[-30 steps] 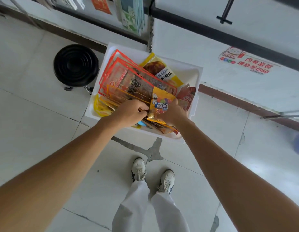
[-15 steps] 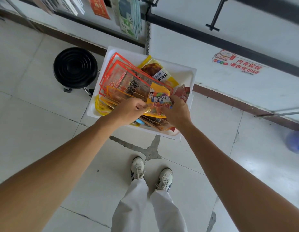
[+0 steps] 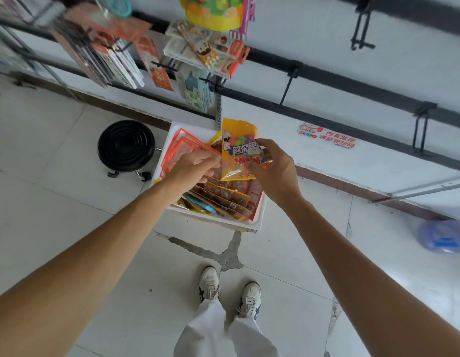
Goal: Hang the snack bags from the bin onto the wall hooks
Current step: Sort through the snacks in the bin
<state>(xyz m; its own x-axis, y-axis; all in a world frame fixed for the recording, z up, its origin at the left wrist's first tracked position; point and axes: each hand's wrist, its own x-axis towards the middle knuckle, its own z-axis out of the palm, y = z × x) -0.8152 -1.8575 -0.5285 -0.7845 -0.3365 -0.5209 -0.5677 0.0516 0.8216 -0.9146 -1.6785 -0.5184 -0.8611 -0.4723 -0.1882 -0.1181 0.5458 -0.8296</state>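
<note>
in the head view, the pick-up step is judged to be in hand: a yellow snack bag is held upright just above the white bin, clamped between the thumb and curled fingers of the right hand. next, its top would need to be carried up to a bare wall hook. the left hand is seen curled at the bag's left edge; whether anything is pinched cannot be told. both arms are stretched forward.

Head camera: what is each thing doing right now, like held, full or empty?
yellow snack bag: held up above the bin.
right hand: grips the yellow snack bag.
left hand: fingers curled beside that bag; grip unclear.
bin: holding many bags.
black hook: empty.
stool: upright, nothing on it.
</note>
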